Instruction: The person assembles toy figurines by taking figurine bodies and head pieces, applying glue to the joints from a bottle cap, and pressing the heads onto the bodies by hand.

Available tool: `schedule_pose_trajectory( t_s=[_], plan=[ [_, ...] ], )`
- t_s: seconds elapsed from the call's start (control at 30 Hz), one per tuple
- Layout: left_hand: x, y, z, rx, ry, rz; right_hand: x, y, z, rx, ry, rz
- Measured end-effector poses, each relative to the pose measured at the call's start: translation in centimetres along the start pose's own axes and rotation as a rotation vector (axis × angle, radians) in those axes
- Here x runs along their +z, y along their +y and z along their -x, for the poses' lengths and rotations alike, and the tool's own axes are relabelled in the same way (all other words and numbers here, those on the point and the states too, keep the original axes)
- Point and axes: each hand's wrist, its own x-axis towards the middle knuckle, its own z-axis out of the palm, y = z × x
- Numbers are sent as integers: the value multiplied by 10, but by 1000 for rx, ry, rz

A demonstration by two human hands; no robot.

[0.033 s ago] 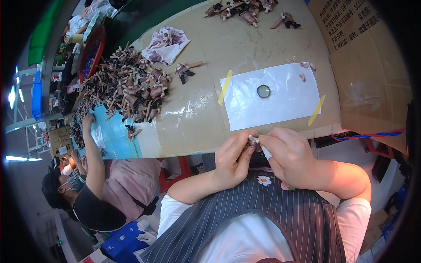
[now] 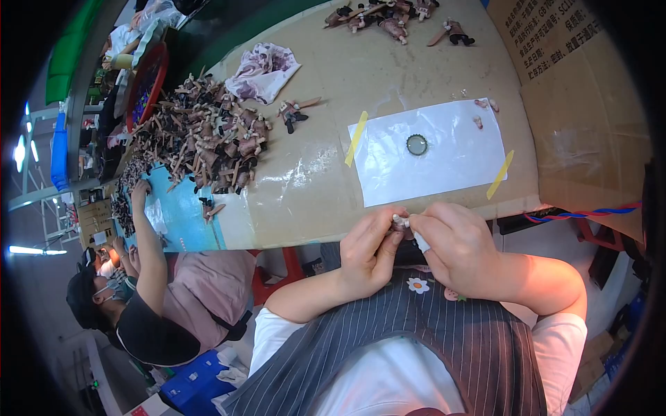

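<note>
Close to my chest, at the table's near edge, my left hand (image 2: 370, 248) pinches a small figurine (image 2: 399, 222) between thumb and fingers. Only its pale and brownish upper part shows; the rest is covered by the fingers. My right hand (image 2: 456, 244) is closed right beside it, fingertips meeting the figurine's pale part. Whatever those fingertips grip is too small to name. A white wrap (image 2: 422, 242) shows at a right finger. Beyond my hands lies a white sheet (image 2: 388, 177) held by yellow tape, with a bottle cap (image 2: 416, 144) and several tiny pale-pink pieces (image 2: 478, 123) on it.
A large heap of brown-and-black figurines (image 2: 208, 139) covers the table's left. More figurines (image 2: 392, 24) lie at the far edge, and a stained cloth (image 2: 262, 71) is near the heap. Cardboard (image 2: 583, 125) borders the right. A masked co-worker's arm (image 2: 151, 236) reaches in at left.
</note>
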Motion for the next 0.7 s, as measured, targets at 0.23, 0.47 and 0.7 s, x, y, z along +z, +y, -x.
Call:
schedule_pose_trajectory(
  t_s=[0.23, 0.47, 0.7],
  plan=[
    [1, 5, 1, 255, 76, -217, -1, 7, 12, -229, 92, 40],
    [-1, 0, -5, 323, 109, -224, 3, 6, 7, -215, 167, 24],
    [-20, -20, -13, -312, -8, 539, 4, 16, -9, 131, 164, -263]
  ],
)
